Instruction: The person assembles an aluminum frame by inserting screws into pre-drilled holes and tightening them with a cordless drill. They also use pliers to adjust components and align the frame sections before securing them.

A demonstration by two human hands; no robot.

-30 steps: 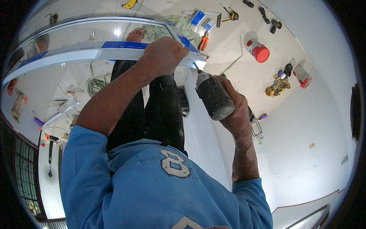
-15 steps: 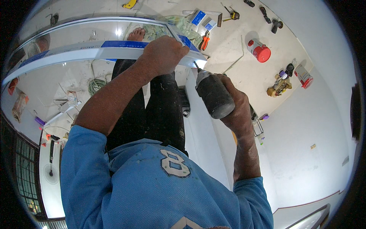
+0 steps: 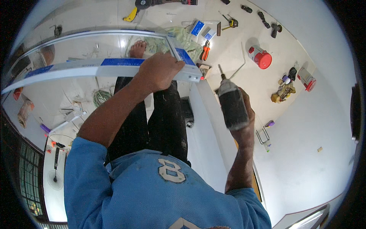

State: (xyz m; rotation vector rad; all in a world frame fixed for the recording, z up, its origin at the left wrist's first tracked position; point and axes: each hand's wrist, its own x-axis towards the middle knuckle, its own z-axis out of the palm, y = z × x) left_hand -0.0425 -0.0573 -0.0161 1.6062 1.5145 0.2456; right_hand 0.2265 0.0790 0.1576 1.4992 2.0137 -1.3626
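Left hand (image 3: 160, 70) of mine lies palm-down on the metal frame (image 3: 114, 66), fingers curled over its near rail just short of the frame's right corner, clamped on the rail. That frame is a long pale aluminium piece with blue strips of film along it, and it runs from the far left across to the corner in front of my knees. My right hand (image 3: 244, 122) is wrapped tight around the grip of the power drill (image 3: 230, 103), which stands just right of the frame's corner with its bit (image 3: 220, 70) pointing up and away from me; the bit's tip sits near the corner but apart from it, not touching the metal.

Below the frame are my dark trousers (image 3: 160, 118), and through the frame, beyond the rail, my bare foot (image 3: 137, 49) rests on the white floor (image 3: 305, 145). Beyond the frame's corner lie orange-handled pliers (image 3: 205, 51) and small blue-and-white boxes (image 3: 197, 27). Farther right of the frame stands a jar with a red lid (image 3: 261, 57), and right of that a heap of small fittings (image 3: 283, 89) beside a red-capped can (image 3: 307, 79). A coil of green cord (image 3: 100, 97) lies on the floor under the frame's middle.
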